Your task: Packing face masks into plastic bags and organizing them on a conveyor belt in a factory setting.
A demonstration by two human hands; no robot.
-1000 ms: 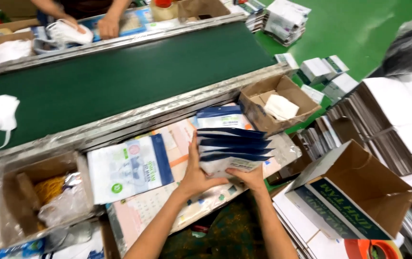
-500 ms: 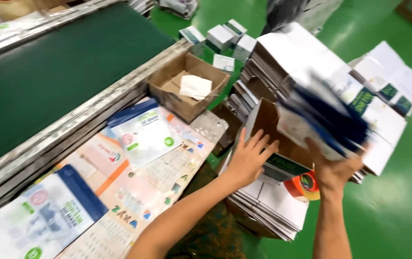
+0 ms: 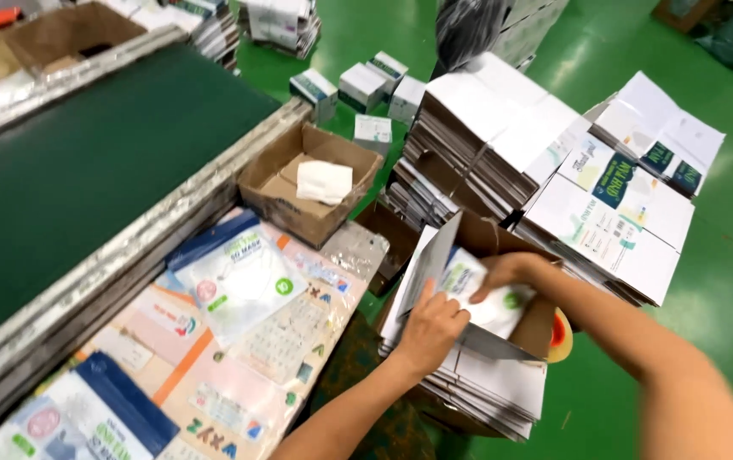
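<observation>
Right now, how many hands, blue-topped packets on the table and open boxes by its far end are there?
Hands: 2
Blue-topped packets: 2
Open boxes: 2
Total: 6

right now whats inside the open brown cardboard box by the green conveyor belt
One folded white cloth-like piece lies on the floor of the open brown cardboard box. The near wall hides the front bottom corner, and anything beneath the white piece cannot be seen.

Conveyor belt dk green, floor bright green. Open carton brown inside, white outside w/ dk blue print. Packets white w/ blue top strip, green dot. Tape roll orange.
</observation>
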